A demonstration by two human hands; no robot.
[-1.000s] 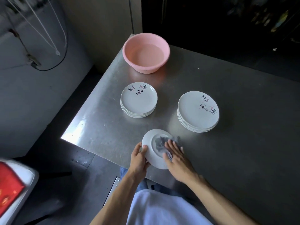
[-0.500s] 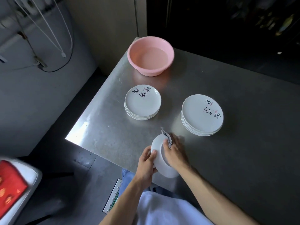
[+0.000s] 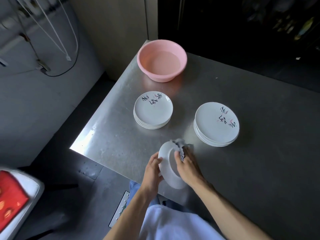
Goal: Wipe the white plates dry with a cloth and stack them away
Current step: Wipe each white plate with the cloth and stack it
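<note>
- My left hand (image 3: 153, 170) grips the tilted plate (image 3: 174, 183) by its rim, above the bench (image 3: 121, 135) edge
- My right hand (image 3: 187, 168) pinches the cloth (image 3: 180, 144) against it
- Risk, I judge: the wet rim slips and the plate falls

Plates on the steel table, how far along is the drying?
In hand: the left hand holds one white plate by its rim, and the right hand presses the grey cloth on it. The left stack and right stack stand beyond; which holds dried plates I cannot tell. This plate remains unstacked.
</note>
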